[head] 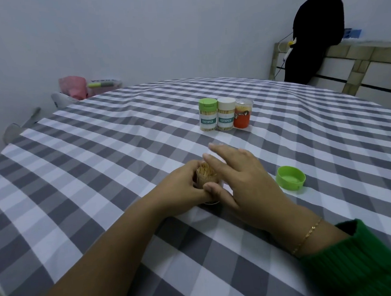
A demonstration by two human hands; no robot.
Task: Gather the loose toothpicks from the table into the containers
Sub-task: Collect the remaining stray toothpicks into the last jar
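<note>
One open container [207, 181] stands near the middle of the worktop [98, 153], a little toward the near edge, packed with toothpicks [205, 172] standing on end, tips showing at the mouth. Left hand [187, 182] wraps the container's left side, thumb and fingers curled against the wall. Right hand [244, 179] sits on the right side: thumb pressed to the front wall, lower fingers behind it, index finger stretched out straight and lifted past the rim. Both hands thus grip the same container. No loose toothpicks visible on the checked cloth; any under the hands cannot be told.

Handling, judged: the sticks are light, stiff, thin and snap if bent; a full bundle shifts and spills if the container tilts. Wall looks clear, smooth plastic, likely slippery, so hold low around the body, keep upright, no squeeze at the mouth.

Green lid [290, 178] lies inverted to the right of the hands, apart from them, probably for this container. Capping seems the step left.

Toward the far edge, three closed containers in a touching row: green-capped jar [208, 115], white-capped jar [226, 115], orange jar [242, 114].

Beyond the far right corner, a person in dark clothes [313, 33] stands at a counter [356, 53]. Pink bag [73, 86] off the far left edge.
</note>
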